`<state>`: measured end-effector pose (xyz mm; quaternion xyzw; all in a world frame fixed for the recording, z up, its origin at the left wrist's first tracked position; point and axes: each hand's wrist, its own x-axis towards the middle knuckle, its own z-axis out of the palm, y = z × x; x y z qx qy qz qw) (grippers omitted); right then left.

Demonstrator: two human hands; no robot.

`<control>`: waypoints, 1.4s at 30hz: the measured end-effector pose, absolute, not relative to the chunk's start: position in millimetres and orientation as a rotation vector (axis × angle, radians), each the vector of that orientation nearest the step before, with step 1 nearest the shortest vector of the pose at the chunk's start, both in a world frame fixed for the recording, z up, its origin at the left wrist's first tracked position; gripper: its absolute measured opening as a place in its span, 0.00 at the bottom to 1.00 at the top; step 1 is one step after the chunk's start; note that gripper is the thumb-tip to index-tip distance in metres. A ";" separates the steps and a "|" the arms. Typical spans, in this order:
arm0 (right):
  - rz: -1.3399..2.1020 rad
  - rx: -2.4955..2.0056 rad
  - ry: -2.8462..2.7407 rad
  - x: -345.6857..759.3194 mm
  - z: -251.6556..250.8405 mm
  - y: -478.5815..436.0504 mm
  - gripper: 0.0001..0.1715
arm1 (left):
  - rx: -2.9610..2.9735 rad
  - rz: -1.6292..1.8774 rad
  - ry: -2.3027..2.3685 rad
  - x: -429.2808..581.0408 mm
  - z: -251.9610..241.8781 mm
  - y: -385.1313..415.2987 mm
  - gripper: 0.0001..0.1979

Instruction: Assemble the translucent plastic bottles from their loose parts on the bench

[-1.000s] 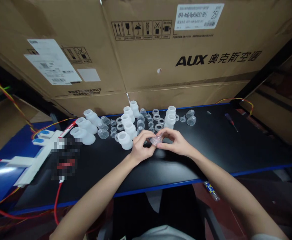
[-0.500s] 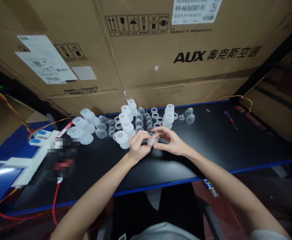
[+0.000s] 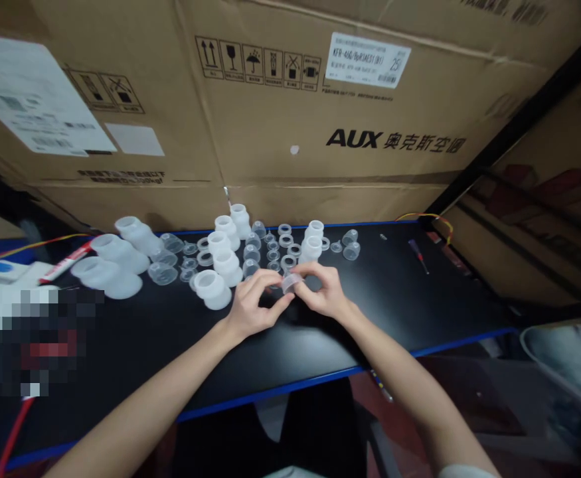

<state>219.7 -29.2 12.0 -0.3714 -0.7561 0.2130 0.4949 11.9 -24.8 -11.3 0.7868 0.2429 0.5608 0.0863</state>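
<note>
My left hand (image 3: 253,304) and my right hand (image 3: 323,292) meet just above the black table (image 3: 419,292), fingers pinched together on a small clear plastic cap (image 3: 290,282) held between them. Right behind my hands lie several white plastic bottle-like pieces (image 3: 220,255), small clear cups (image 3: 251,253) and clear rings (image 3: 285,240) in loose rows. Two more white pieces (image 3: 313,240) stand just beyond my right hand.
Three larger white funnel-shaped parts (image 3: 115,255) lie at the left. A small screwdriver (image 3: 418,255) lies at the right of the table. A big cardboard box (image 3: 290,113) walls off the back. A blurred patch (image 3: 41,332) and coloured wires sit at the left edge.
The view has swung to the right and down, so everything sits further left in the picture. My hands stay together on the clear cap, fingers shifting slightly around it.
</note>
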 end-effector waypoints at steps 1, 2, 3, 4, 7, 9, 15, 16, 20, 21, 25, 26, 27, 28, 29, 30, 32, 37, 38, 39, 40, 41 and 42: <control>0.479 -0.931 -1.844 221.0 11.6 -28.6 0.09 | 2.366 1.650 0.732 13.0 -12.8 -25.5 0.14; 0.454 -0.957 -1.843 222.4 11.8 -27.9 0.11 | 2.379 1.635 0.755 14.5 -13.8 -26.4 0.14; 0.432 -0.974 -1.830 223.9 12.4 -26.9 0.12 | 2.381 1.624 0.787 16.3 -14.2 -27.4 0.14; 0.412 -0.981 -1.807 225.6 13.5 -25.4 0.12 | 2.379 1.606 0.815 18.1 -14.1 -28.3 0.13; 0.343 -1.005 -1.663 232.9 16.7 -18.0 0.12 | 2.362 1.548 0.847 21.9 -11.7 -28.8 0.13; 0.318 -1.030 -1.514 239.1 16.2 -11.3 0.11 | 2.382 1.518 0.835 22.1 -10.6 -27.7 0.12; 0.420 -1.044 -1.258 252.8 11.7 2.3 0.23 | 2.532 1.387 0.898 20.7 -12.8 -26.3 0.05; 0.383 -1.036 -1.299 253.9 12.0 3.2 0.26 | 2.551 1.356 0.905 20.9 -13.7 -26.4 0.05; 0.098 -1.073 -1.588 258.5 11.9 5.7 0.24 | 2.556 1.323 0.882 21.3 -15.8 -26.1 0.04; 0.044 -1.092 -1.641 259.9 11.1 6.4 0.23 | 2.554 1.322 0.877 21.2 -15.6 -26.1 0.04; -0.049 -1.127 -1.697 265.2 7.0 10.0 0.21 | 2.562 1.300 0.857 20.3 -13.6 -26.4 0.04; -0.055 -1.122 -1.694 266.1 6.3 10.9 0.21 | 2.564 1.296 0.852 20.2 -13.2 -26.7 0.04; -0.056 -1.116 -1.690 266.6 6.0 11.6 0.21 | 2.567 1.291 0.848 20.2 -12.8 -27.0 0.04; -0.050 -1.108 -1.690 266.7 5.9 12.1 0.21 | 2.571 1.284 0.846 20.2 -12.6 -27.2 0.04; -0.041 -1.099 -1.691 266.4 6.0 12.5 0.20 | 2.578 1.274 0.843 20.3 -12.5 -27.5 0.04; -0.027 -1.090 -1.691 265.9 6.3 12.7 0.20 | 2.585 1.263 0.839 20.4 -12.5 -27.7 0.04; 0.004 -1.073 -1.684 264.7 6.6 12.8 0.20 | 2.594 1.249 0.825 20.5 -12.9 -28.0 0.04; 0.026 -1.051 -1.699 263.7 3.2 13.7 0.20 | 2.602 1.240 0.808 20.3 -14.8 -27.3 0.04; 0.030 -1.049 -1.713 263.8 2.0 13.9 0.20 | 2.608 1.240 0.811 20.3 -15.0 -27.1 0.04; 0.038 -1.051 -1.726 263.9 1.0 14.0 0.20 | 2.616 1.242 0.815 20.2 -15.0 -27.0 0.04; 0.048 -1.055 -1.739 263.8 0.2 14.1 0.20 | 2.628 1.247 0.821 20.2 -14.7 -26.9 0.04; 0.057 -1.060 -1.752 263.6 -0.3 14.0 0.20 | 2.642 1.254 0.835 20.1 -14.3 -26.9 0.04; 0.064 -1.063 -1.764 263.3 -0.5 13.7 0.20 | 2.661 1.263 0.859 20.1 -13.7 -26.9 0.04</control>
